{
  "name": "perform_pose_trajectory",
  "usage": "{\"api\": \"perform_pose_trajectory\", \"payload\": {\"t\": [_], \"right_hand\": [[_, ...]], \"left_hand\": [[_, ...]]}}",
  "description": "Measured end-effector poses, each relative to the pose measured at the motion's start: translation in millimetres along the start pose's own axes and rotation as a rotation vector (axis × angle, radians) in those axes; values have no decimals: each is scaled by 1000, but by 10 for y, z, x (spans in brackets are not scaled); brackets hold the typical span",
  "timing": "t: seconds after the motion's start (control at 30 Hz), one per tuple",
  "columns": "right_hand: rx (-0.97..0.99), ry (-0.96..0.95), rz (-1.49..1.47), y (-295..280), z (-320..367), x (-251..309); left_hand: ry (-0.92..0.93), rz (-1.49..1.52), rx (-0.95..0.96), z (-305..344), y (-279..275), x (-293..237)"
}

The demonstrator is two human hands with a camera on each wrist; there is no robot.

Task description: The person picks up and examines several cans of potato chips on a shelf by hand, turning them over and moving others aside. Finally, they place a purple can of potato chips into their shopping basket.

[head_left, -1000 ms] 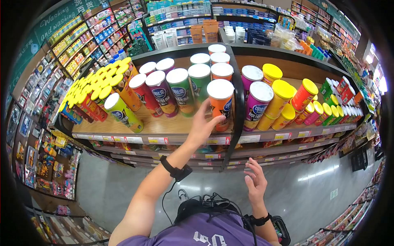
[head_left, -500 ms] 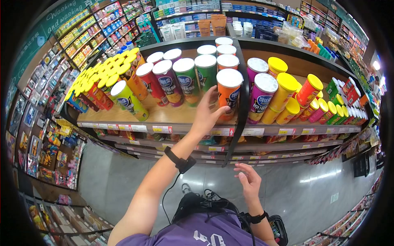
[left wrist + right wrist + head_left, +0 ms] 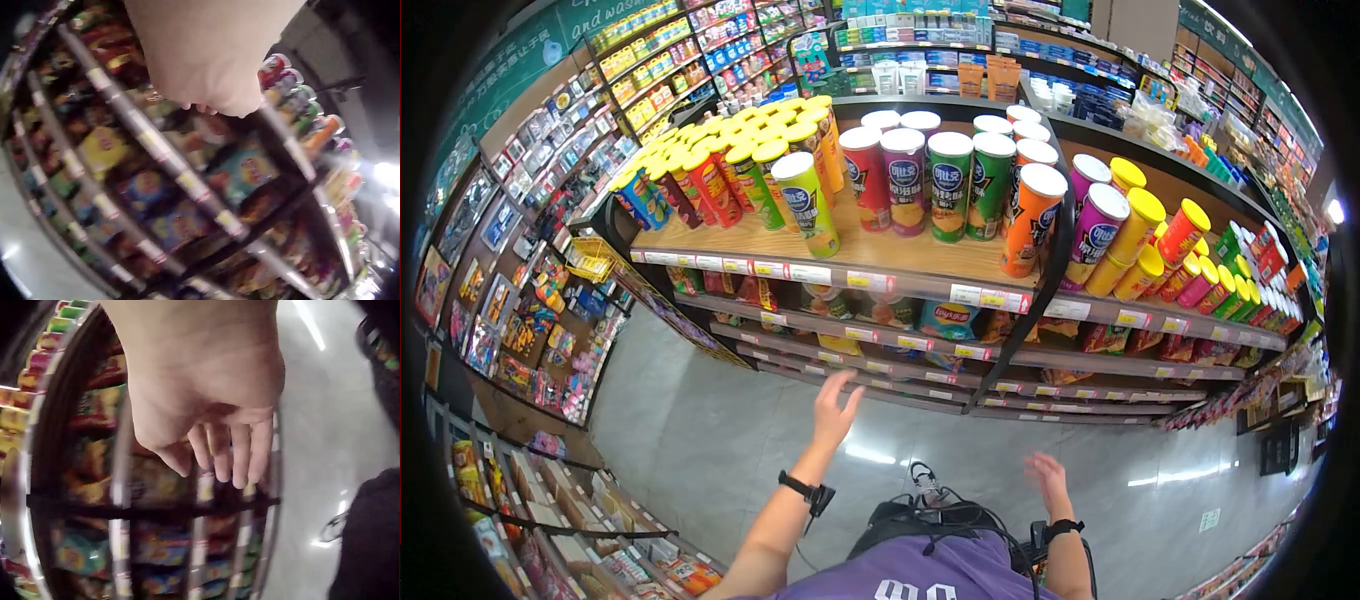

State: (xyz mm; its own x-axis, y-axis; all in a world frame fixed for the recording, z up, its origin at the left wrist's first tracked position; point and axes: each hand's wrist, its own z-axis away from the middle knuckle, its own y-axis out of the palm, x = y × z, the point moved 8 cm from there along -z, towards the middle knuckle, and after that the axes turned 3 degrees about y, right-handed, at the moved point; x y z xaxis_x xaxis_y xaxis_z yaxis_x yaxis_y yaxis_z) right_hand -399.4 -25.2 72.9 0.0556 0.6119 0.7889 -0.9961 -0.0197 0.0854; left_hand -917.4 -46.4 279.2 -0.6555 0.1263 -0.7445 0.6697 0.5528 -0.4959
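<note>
In the head view the left hand hangs in the air in front of the lower shelves, thumb and fingers apart, holding nothing. Lower and to the right, the right hand is also empty, over the floor. An orange can with a white lid stands at the shelf's front by the black divider. Left of it are green, purple and red cans, and a lime-green can. In the right wrist view the right hand has loosely bent fingers; the left wrist view shows the left hand with fingers mostly hidden.
Yellow-lidded cans crowd the shelf's left end. Beyond the divider stand purple, yellow and red cans. Bagged snacks lie on the lower shelves. A yellow basket hangs at the left, and a dark crate is on the floor at right.
The left hand has moved from beside the orange can down and back, away from the shelf. That can remains standing. The right hand is lower and further right, and the view has shifted.
</note>
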Motion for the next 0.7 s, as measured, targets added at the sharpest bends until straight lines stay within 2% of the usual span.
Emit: {"api": "perform_pose_trajectory", "payload": {"t": [0.03, 0.07, 0.13, 0.17, 0.2, 0.23, 0.27, 0.3, 0.33, 0.4, 0.43, 0.47, 0.5, 0.57, 0.6, 0.7], "right_hand": [[-56, 127, 27, -314, 22, -534], [-95, 259, 122, -749, 109, -1144], [-204, 490, 319, -1246, 612, -1754], [-280, 593, 415, -1473, 1023, -1947], [-304, 528, 426, -1662, 1241, -2076], [-328, 462, 438, -1851, 1457, -2201], [-350, 397, 453, -2040, 1673, -2324], [-288, 328, 326, -2611, 1617, -3016], [-430, 504, 295, -2164, 2148, -2348], [-493, 344, 144, -2501, 2272, -2764], [-451, 437, 388, -2498, 2432, -2668], [-536, 450, 164, -2334, 2648, -2625], [-488, 424, 203, -2578, 2635, -3039], [-450, 471, -62, -2492, 2819, -3241], [-504, 514, 197, -2494, 2854, -3309], [-586, 607, 128, -2395, 3097, -3526]], "left_hand": [[-56, -85, 9, 373, -35, 457], [-211, -90, 71, 876, -23, 1075], [-546, -108, 214, 2247, -94, 2213], [-720, -121, 305, 3017, -186, 2620], [-997, -119, 524, 3776, -302, 2896], [-1269, -128, 759, 4558, -454, 2950], [-1457, -79, 801, 5121, -620, 2793], [-1633, -42, 832, 5523, -779, 2597], [-1623, 45, 901, 5795, -806, 2446], [-1634, 111, 960, 5923, -866, 2065], [-1634, 77, 1017, 5977, -853, 2159], [-1639, 136, 984, 6096, -781, 2308], [-1648, 198, 944, 6173, -754, 2333], [-1504, 139, 925, 5789, -470, 2373], [-1423, 118, 926, 5496, -274, 2399], [-1110, 63, 945, 4613, 403, 2670]]}}
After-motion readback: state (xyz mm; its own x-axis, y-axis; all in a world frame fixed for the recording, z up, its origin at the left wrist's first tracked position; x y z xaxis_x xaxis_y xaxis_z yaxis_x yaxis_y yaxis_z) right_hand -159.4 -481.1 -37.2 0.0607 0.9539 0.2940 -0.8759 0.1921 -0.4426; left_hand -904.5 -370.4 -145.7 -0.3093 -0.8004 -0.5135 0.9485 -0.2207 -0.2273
